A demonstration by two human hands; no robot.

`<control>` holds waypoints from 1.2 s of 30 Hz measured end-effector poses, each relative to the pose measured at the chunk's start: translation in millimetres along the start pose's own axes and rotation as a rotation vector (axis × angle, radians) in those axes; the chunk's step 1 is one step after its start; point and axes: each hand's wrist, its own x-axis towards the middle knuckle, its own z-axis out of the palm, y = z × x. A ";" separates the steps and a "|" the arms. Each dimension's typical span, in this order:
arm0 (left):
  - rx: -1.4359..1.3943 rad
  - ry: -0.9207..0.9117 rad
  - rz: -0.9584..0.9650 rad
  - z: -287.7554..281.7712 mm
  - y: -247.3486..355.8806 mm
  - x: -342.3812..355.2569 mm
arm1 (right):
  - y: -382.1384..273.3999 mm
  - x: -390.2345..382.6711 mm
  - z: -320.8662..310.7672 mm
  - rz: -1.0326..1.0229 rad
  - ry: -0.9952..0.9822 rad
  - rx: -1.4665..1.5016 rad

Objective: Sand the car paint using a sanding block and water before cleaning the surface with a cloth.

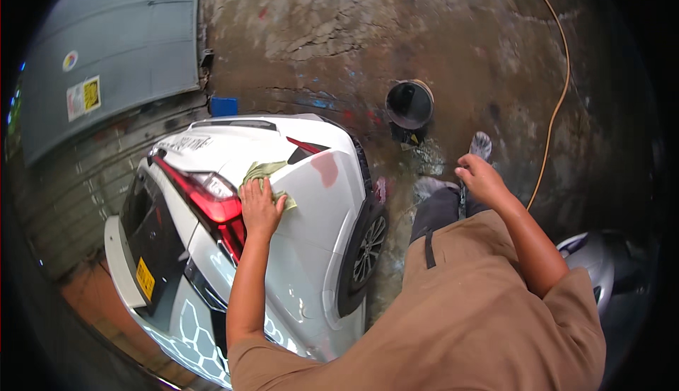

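Observation:
My left hand point(262, 210) presses a crumpled yellow-green cloth point(262, 172) against the rear corner of a white car point(298, 239). The cloth shows beyond the fingertips and beside the thumb, between the red tail light point(223, 209) and the side panel. On that panel, just right of the cloth, is a pinkish patch point(326, 169). My right hand point(484, 181) hangs in the air in front of my body, right of the car. Its fingers are loosely curled, and nothing shows in them.
A dark bucket point(410, 104) stands on the wet, stained concrete floor point(311, 30) ahead. An orange hose point(565, 72) runs along the floor at the right. The car's rear wheel point(368, 249) is near my legs. A grey metal cabinet point(134, 44) stands at the far left; another silvery vehicle part point(590, 260) is at right.

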 end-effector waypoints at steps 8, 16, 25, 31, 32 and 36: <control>0.054 -0.215 0.315 87.5 62.3 76.0 | 99.5 -44.4 -3.0 0.309 0.262 0.164; 0.114 -0.242 0.410 220.0 149.6 109.9 | 128.6 -80.3 1.8 0.487 0.466 0.218; 0.220 -0.486 0.611 301.3 232.2 99.7 | 105.5 -86.8 79.2 0.574 0.469 0.237; 0.241 -0.761 0.900 348.9 264.5 -13.1 | 86.7 -75.1 113.8 0.545 0.432 0.243; 0.246 -0.762 0.910 353.1 264.6 -14.2 | 87.5 -76.9 118.4 0.554 0.435 0.247; 0.193 -0.826 0.974 380.7 252.5 20.1 | 94.6 -80.7 138.2 0.558 0.454 0.314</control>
